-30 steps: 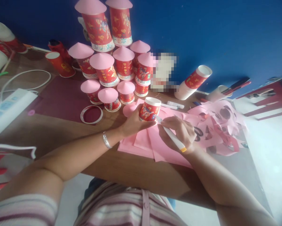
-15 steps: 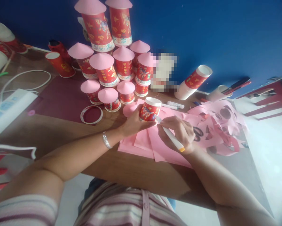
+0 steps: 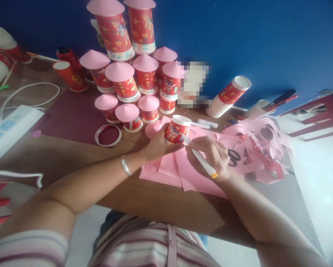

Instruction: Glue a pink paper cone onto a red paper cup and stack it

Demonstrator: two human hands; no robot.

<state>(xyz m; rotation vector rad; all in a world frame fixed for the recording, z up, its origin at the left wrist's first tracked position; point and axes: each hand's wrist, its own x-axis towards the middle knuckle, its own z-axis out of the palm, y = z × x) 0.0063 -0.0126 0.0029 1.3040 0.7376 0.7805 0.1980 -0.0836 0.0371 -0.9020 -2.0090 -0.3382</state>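
Head view has both forearms reaching forward over the wooden table [image 3: 71, 155] and meeting above a few sheets of pink paper [image 3: 170, 168]. The left hand [image 3: 157, 145], with a bracelet [image 3: 125, 165] at the wrist, comes in from the left. The right hand [image 3: 213, 157] comes in from the lower right, knuckles up, low over the paper.

Behind them stands a pile of red cups with pink cone tops [image 3: 133, 81]. A white ring [image 3: 108, 135] lies to the left, a power strip [image 3: 12, 129] farther left. Black scissors [image 3: 233, 157] lie among pink paper scraps [image 3: 261, 148] just beside the right hand.

The left fingers curl around a red cup [image 3: 176, 130], which stands on the pink paper, white rim up and slightly tilted. The right thumb and fingers pinch a white pen [image 3: 201, 161], its tip touching the foot of the cup on the right side and its orange end pointing back toward the wrist.
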